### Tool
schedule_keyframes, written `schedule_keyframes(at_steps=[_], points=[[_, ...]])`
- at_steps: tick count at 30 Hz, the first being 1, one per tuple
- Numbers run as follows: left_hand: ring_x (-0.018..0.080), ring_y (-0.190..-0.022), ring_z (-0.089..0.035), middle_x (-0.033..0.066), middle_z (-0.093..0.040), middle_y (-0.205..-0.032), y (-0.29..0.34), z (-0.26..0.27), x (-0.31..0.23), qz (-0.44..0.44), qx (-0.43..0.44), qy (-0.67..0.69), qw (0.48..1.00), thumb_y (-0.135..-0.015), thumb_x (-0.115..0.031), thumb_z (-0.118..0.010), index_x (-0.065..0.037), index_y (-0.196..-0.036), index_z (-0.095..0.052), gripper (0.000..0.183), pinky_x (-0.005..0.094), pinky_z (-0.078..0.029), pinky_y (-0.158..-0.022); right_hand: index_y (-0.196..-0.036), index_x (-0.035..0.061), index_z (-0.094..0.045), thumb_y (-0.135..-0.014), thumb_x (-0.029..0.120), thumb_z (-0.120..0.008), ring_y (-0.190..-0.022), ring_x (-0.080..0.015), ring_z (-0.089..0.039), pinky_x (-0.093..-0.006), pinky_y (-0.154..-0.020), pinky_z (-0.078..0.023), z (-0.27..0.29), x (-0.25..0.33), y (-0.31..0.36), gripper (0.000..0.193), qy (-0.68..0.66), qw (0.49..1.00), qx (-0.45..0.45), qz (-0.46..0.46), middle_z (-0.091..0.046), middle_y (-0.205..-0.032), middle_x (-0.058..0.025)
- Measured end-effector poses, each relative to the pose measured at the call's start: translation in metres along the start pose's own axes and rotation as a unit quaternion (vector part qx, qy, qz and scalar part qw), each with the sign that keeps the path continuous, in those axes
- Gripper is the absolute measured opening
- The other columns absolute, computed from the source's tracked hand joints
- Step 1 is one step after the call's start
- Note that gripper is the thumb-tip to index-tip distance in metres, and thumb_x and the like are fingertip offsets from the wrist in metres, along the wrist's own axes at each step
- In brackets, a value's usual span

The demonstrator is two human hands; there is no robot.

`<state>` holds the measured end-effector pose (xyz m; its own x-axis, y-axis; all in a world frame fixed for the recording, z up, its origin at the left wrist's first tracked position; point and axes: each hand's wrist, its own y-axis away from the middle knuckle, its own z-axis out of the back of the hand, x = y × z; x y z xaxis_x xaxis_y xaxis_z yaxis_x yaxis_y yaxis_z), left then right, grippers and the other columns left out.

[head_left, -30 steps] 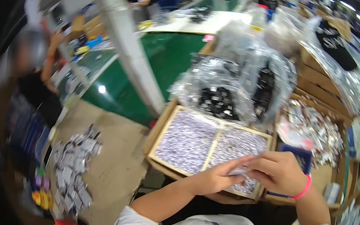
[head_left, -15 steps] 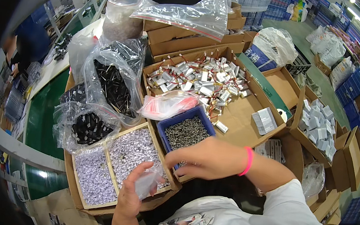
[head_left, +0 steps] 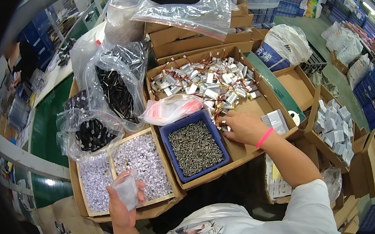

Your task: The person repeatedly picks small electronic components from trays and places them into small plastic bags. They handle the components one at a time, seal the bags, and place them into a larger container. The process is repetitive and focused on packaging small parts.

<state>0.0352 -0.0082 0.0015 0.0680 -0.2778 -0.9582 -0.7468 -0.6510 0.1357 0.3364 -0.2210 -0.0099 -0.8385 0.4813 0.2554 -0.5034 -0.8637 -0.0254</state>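
Between the fingers and thumb of my left hand point(head_left: 123, 202) is a small clear plastic bag point(head_left: 127, 190), above a wooden tray of small white-and-purple pieces point(head_left: 140, 158). Over in the cardboard box, my right hand point(head_left: 247, 128) has its fingers curled down at the near edge of a pile of silver battery packs point(head_left: 214, 84) with red wires. Whatever lies under those fingertips is hidden. Between my two hands stands a blue bin point(head_left: 163, 138) full of small metal screws point(head_left: 195, 148).
Clear bags of black parts point(head_left: 116, 91) lie at the left. A stack of grey-white cards point(head_left: 275, 121) sits in the battery box. Right of it, another carton point(head_left: 308, 131) holds grey-white small boxes point(head_left: 334, 127). A flat bag with red edges point(head_left: 174, 108) rests behind the blue bin.
My right hand has moved from over the screw bin, up and right, to the near edge of the battery packs. My left hand has shifted slightly left and down with the bag.
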Motion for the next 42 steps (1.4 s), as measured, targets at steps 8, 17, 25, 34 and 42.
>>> schedule_keyframes(at_steps=[8, 17, 25, 34, 42], points=[[0.0161, -0.063, -0.056, 0.0135, -0.06, -0.086, 0.005, 0.008, -0.007, -0.006, -0.017, 0.004, 1.0, -0.089, -0.067, -0.034, 0.002, -0.128, -0.043, 0.08, 0.0285, -0.044, -0.053, -0.086, 0.0044, -0.062, -0.076, 0.018, -0.059, -0.082, -0.0329, -0.063, -0.0431, -0.073, -0.05, 0.019, -0.019, 0.005, 0.017, 0.021, 0.998, -0.02, -0.051, -0.064, -0.084, -0.0141], [0.0132, -0.074, -0.053, 0.0145, -0.059, -0.103, -0.003, 0.023, -0.002, 0.008, 0.11, 0.067, 0.992, -0.096, -0.056, -0.029, 0.001, -0.137, -0.035, 0.07, 0.026, -0.046, -0.068, -0.074, -0.0052, -0.062, -0.079, 0.037, -0.068, -0.057, -0.0323, -0.06, -0.0408, -0.054, -0.045, 0.015, -0.064, -0.051, 0.043, -0.02, 0.975, -0.153, -0.161, -0.06, -0.06, -0.019], [0.012, -0.077, -0.052, 0.0141, -0.058, -0.103, 0.004, 0.038, -0.008, -0.007, 0.088, 0.016, 0.996, -0.095, -0.059, -0.025, 0.0, -0.136, -0.037, 0.072, 0.0268, -0.045, -0.068, -0.073, -0.0043, -0.059, -0.066, 0.013, -0.071, -0.061, -0.0314, -0.06, -0.0391, -0.058, -0.047, 0.007, -0.069, -0.046, 0.022, -0.046, 0.987, -0.098, -0.119, -0.062, -0.068, -0.0185], [0.0116, -0.079, -0.052, 0.0125, -0.057, -0.105, 0.001, 0.057, -0.001, -0.039, 0.096, 0.112, 0.988, -0.088, -0.057, -0.047, 0.0, -0.139, -0.032, 0.077, 0.0262, -0.045, -0.07, -0.074, -0.002, -0.06, -0.074, 0.001, -0.064, -0.056, -0.0156, -0.054, -0.0271, -0.053, -0.041, 0.025, -0.039, -0.002, 0.005, -0.227, 0.936, -0.193, -0.188, -0.061, -0.069, -0.0098], [0.0128, -0.079, -0.057, 0.0132, -0.06, -0.109, -0.002, 0.021, 0.002, 0.067, 0.116, 0.174, 0.976, -0.089, -0.009, -0.06, -0.001, -0.134, -0.039, 0.051, 0.0259, -0.049, -0.069, -0.083, 0.0014, -0.056, -0.065, -0.005, -0.069, -0.066, -0.0109, -0.052, -0.0234, -0.057, -0.043, 0.023, 0.1, 0.013, 0.023, -0.408, 0.9, -0.138, 0.063, -0.052, -0.082, -0.005]])
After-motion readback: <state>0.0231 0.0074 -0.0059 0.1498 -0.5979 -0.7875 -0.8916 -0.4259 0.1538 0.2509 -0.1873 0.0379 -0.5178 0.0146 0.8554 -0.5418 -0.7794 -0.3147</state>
